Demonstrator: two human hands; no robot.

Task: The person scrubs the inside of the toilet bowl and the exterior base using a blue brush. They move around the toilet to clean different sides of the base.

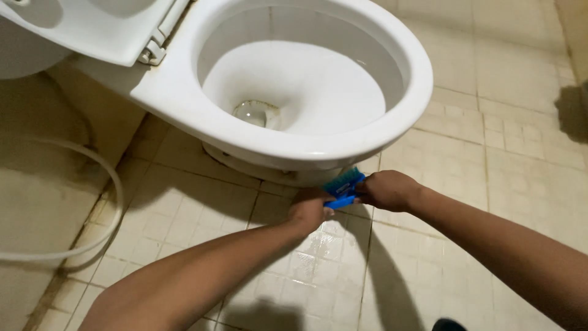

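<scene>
A white toilet bowl fills the upper middle, its seat and lid raised at upper left. Below the bowl's front, at its base, both my hands hold a blue scrubbing brush with green-blue bristles that point up against the underside of the bowl. My right hand grips the brush's right end. My left hand closes on its left end. Both forearms reach in from the bottom of the view. Part of the brush is hidden by my fingers.
Beige tiled floor surrounds the toilet, wet and shiny near my hands. A pale hose curves along the floor and wall at left. A dark shadow lies at the right edge, and a dark object pokes in at the bottom.
</scene>
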